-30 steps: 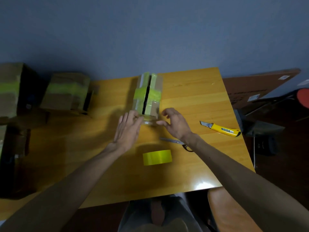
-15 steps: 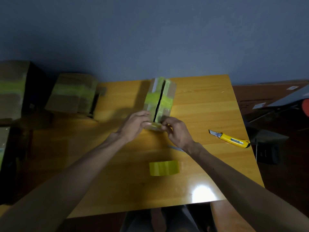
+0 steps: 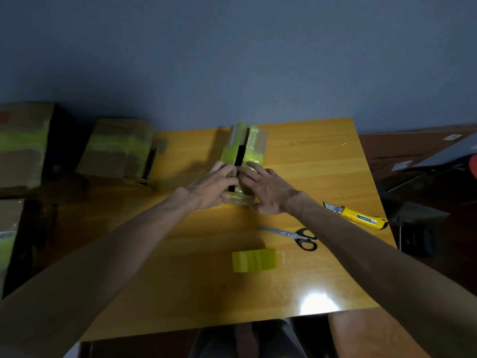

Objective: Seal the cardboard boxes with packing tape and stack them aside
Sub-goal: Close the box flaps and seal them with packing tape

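Note:
A small cardboard box wrapped in yellow-green tape lies in the middle of the yellow wooden table, with a dark gap between its top flaps. My left hand grips the box's near left side, its fingers curled over the left flap by the gap. Across the right flap lies my right hand, fingers spread flat and thumb against the near end. A roll of yellow packing tape sits on the table nearer to me, untouched.
Scissors and a yellow utility knife lie to the right of my arms. Taped cardboard boxes stand at the left, beside and beyond the table's edge. Dark furniture stands right of the table.
My hands closed in from beside the box's near end onto its top flaps. The gap between the flaps looks narrower near my fingers. The scissors, hidden half a second ago, show again.

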